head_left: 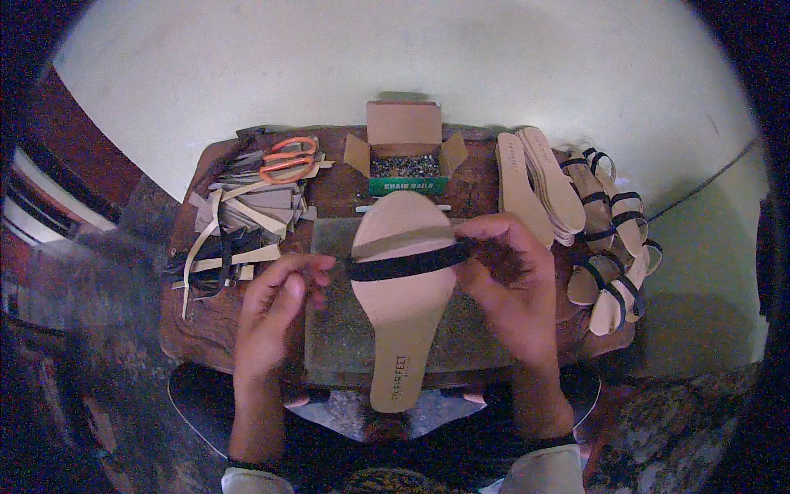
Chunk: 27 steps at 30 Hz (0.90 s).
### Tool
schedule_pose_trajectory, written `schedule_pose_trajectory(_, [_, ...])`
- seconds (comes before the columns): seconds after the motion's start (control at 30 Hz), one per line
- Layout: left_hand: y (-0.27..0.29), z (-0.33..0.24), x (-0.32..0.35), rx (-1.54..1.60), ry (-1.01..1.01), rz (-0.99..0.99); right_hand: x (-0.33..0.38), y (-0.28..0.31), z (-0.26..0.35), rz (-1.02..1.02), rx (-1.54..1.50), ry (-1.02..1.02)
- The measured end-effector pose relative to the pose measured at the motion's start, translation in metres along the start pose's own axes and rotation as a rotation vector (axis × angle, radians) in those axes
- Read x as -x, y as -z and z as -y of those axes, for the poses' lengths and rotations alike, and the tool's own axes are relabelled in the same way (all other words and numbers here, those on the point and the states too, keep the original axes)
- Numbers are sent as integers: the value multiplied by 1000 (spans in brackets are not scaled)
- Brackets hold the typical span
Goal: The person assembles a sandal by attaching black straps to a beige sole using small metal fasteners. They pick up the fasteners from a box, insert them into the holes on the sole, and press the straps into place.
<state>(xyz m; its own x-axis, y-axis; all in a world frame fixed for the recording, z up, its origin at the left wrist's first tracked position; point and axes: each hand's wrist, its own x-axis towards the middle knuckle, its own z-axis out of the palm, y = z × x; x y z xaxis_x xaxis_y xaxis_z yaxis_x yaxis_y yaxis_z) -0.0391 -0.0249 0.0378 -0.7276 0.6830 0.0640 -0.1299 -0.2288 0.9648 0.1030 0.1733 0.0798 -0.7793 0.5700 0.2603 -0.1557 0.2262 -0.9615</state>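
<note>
Person's right hand point(514, 284) is grasping black strap point(403, 264) at right edge of tan sole point(403, 317) | left hand point(276, 309) is hovering empty — just beside strap's left end | sole is hanging between hands, over grey mat point(333, 337) — open green box point(403, 184) beyond

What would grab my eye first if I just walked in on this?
Probably the pale sole held up at the centre, its black strap pinched at one end by the right hand. Next, the bright orange scissors handles on the scraps at the left, and the open green box of small metal bits behind the sole.
</note>
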Motion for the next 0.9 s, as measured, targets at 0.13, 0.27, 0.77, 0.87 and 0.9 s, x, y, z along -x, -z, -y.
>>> schedule_pose_trajectory(0.13, [-29, -30, -11, -254, -263, 162, 5, -5, 7, 19, 118, 152])
schedule_pose_trajectory(0.27, [-39, -37, -28, -418, -465, 219, 10, -8, 12, -60, 86, 275])
schedule_pose_trajectory(0.77, [-46, -47, -29, -442, -579, 397, 4, 1, 9, -121, 187, 527])
schedule_pose_trajectory(0.87, [-45, -54, -21, -208, -456, 305, 3, -2, 5, -69, 215, 558])
schedule_pose_trajectory(0.9, [-46, -55, -22, -308, -492, 314, 3, -4, 4, -49, 209, 550])
